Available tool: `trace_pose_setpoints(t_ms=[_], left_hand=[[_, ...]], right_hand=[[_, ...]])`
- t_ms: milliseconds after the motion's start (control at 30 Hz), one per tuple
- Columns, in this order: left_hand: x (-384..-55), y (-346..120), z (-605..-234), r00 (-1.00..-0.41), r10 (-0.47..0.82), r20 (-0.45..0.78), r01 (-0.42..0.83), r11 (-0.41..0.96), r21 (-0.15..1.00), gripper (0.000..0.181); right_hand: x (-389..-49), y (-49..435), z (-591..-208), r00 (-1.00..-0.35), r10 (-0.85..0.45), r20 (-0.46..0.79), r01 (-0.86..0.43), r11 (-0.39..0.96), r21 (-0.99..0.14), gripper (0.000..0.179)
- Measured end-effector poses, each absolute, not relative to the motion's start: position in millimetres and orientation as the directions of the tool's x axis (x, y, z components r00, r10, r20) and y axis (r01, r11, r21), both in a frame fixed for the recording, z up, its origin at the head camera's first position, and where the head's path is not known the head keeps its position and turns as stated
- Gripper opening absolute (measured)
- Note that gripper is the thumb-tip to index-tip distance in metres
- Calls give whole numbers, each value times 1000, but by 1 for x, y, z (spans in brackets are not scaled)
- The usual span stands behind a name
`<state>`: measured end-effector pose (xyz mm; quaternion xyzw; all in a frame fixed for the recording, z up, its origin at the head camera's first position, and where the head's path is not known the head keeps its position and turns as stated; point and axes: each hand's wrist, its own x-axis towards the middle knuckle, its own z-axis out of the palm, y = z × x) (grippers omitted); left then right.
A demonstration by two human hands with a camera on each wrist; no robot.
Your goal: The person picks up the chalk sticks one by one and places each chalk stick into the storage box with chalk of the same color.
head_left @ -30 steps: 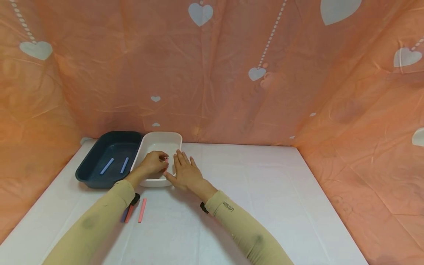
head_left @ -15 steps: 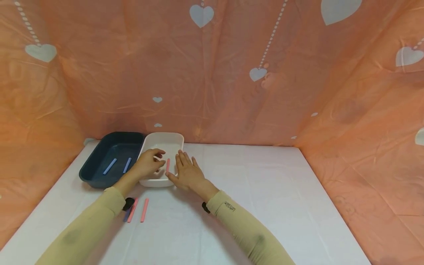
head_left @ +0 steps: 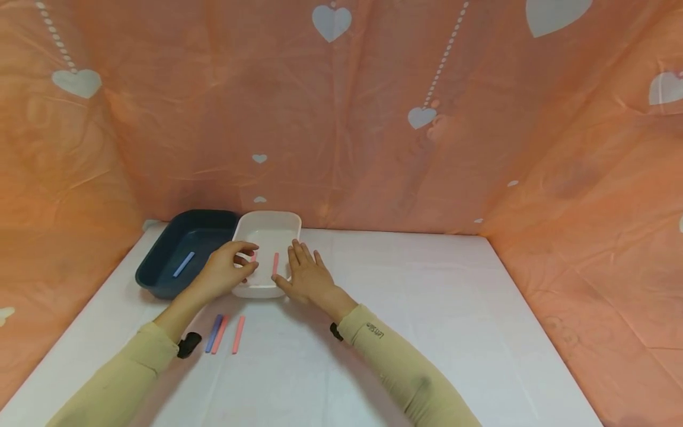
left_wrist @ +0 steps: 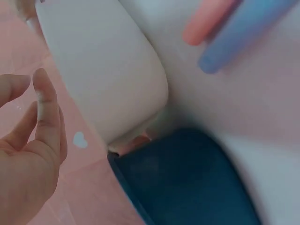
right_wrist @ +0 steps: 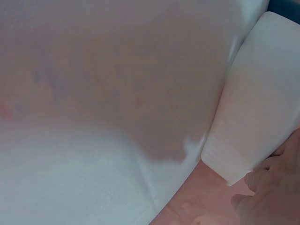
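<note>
My left hand (head_left: 221, 267) hovers over the left side of the white tray (head_left: 269, 228), fingers loosely curved and thumb apart from them. The left wrist view shows nothing between that thumb and the fingers (left_wrist: 46, 110). Beside its fingertips a pink chalk stick (head_left: 253, 257) is partly visible in the tray. Another pink chalk stick (head_left: 275, 264) lies farther right inside, near my right thumb. With straight fingers, my right hand (head_left: 309, 281) rests along the tray's right rim; in the right wrist view this hand (right_wrist: 276, 187) is at the tray's edge.
Left of the white tray stands a dark blue tray (head_left: 184, 234) with a blue chalk stick (head_left: 184, 264) in it. On the white table in front lie a blue chalk stick (head_left: 214, 333) and two pink ones (head_left: 238, 335). An orange curtain (head_left: 363, 166) hangs behind.
My left hand has let go of the right-hand pink chalk stick and moved left, now covering one blue chalk stick in the dark tray. The right hand stays at the rim.
</note>
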<state>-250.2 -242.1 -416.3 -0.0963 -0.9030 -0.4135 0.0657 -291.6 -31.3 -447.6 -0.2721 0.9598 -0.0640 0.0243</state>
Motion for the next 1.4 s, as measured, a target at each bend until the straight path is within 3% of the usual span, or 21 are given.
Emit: trace_pose_setpoints(t_ms=[400,667,933,1400], left_hand=[[-205,-263,-424,-970,96,222,225,694,684,40],[-181,-276,-438,-985,76,154,162,708,687,39],[-171,-287,-446,-997,82,10,66,715,696,40],[-172,-293,-450,-988,145,-51,79,766,638,41]], right_hand=[[-295,-29,-450,-850,-525,-31,-516,844,-148,85],[-295,-27,-449,-852,-522,-36,-512,845,-152,85],[-292,-26,-447,-850,-525,-35,-514,842,-163,85],[-294,-31,-450,-845,-533,-30,-522,837,-163,85]])
